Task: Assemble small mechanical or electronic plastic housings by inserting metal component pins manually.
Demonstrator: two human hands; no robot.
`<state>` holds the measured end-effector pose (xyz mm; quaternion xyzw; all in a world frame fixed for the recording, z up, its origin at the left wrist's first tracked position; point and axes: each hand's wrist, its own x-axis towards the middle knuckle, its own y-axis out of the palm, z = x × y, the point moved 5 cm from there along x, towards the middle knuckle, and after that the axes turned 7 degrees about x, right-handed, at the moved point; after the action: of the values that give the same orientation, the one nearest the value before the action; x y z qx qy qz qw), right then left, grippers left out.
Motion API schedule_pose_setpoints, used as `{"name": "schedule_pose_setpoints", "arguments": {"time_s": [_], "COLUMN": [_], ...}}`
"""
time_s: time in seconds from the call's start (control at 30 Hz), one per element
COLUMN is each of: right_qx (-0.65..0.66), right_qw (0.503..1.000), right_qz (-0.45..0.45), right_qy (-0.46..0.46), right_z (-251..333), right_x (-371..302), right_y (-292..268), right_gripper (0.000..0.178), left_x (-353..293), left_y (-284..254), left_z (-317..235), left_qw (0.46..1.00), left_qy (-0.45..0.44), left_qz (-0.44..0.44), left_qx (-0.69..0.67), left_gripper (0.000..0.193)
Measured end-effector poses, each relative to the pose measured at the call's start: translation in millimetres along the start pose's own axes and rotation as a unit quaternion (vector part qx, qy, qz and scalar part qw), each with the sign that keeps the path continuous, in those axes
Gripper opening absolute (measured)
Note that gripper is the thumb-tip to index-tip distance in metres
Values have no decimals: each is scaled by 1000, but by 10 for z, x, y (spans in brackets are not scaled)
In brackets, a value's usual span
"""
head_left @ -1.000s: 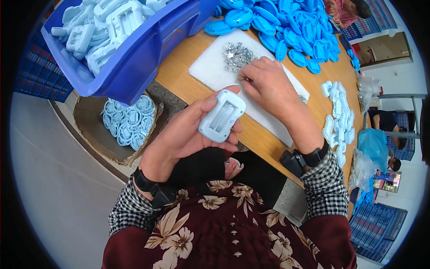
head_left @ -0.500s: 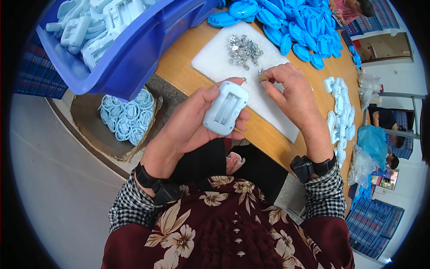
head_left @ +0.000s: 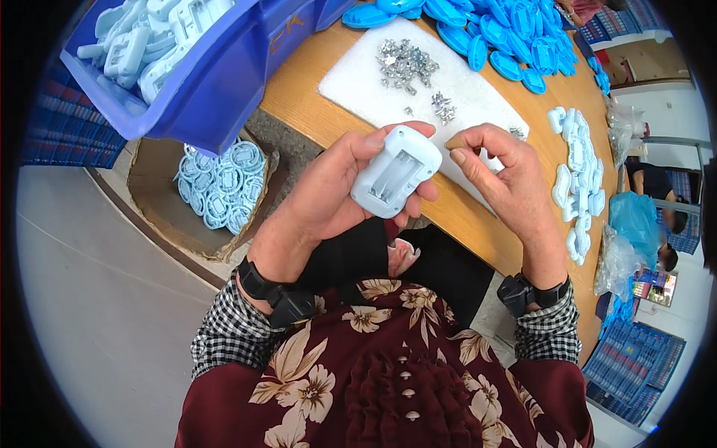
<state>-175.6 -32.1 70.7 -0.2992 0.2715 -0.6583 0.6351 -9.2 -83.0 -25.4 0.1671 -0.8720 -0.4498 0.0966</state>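
- Table, brown wood-grained surface [head_left: 302,108]: I see its near edge run diagonally below both hands.
- Bin, deep blue plastic, tapering walls [head_left: 205,112]: at the table's left end, filled with pale blue casings.
- Box, brown cardboard [head_left: 155,179]: off the table's left edge, holding pale blue ring-shaped parts.
- Heap, bright blue oval plastic shells [head_left: 508,37]: beyond the mat's far edge.
- Mat, white foam, rectangular [head_left: 351,84]: along the table's near edge.
- Left hand [head_left: 332,181]: thumb and fingers grasping the casing by its sides.
- Right hand [head_left: 511,175]: thumb and forefinger drawn together; I cannot tell whether anything small sits between them.
- Casing, pale blue plastic, rounded rectangle with long recess [head_left: 394,173]: held in the air by the table's near edge, recess up. It lies left of and slightly below the right fingertips, close but apart; its long axis slants, upper-right end nearest them.
- Pile, small silvery metal pieces [head_left: 405,66]: near the mat's far-left corner.
- Cluster, similar silvery pieces [head_left: 444,109]: near mid-mat.
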Motion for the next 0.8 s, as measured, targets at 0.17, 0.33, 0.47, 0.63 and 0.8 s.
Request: {"name": "schedule_pose_setpoints", "arguments": {"time_s": [0.17, 0.33, 0.47, 0.63, 0.8], "right_qx": [71, 303, 375, 417, 428], "right_qw": [996, 945, 915, 894, 892], "right_qz": [-10, -35, -20, -42, -36], "right_qy": [54, 119, 148, 159, 140], "right_z": [-63, -194, -249, -290, -394], "right_x": [-171, -323, -465, -626, -719], "right_y": [-17, -36, 41, 105, 116], "right_gripper": [17, 30, 39, 44, 43], "left_x": [26, 13, 17, 49, 55], "left_y": [71, 287, 543, 667, 754], "left_z": [35, -29, -60, 43, 99], "left_qw": [999, 853, 725, 643, 639], "left_qy": [-4, 168, 189, 238, 253], "left_qz": [-41, -146, -186, -183, -179], "left_qx": [17, 472, 636, 704, 703], "left_gripper": [60, 77, 93, 99, 99]}}
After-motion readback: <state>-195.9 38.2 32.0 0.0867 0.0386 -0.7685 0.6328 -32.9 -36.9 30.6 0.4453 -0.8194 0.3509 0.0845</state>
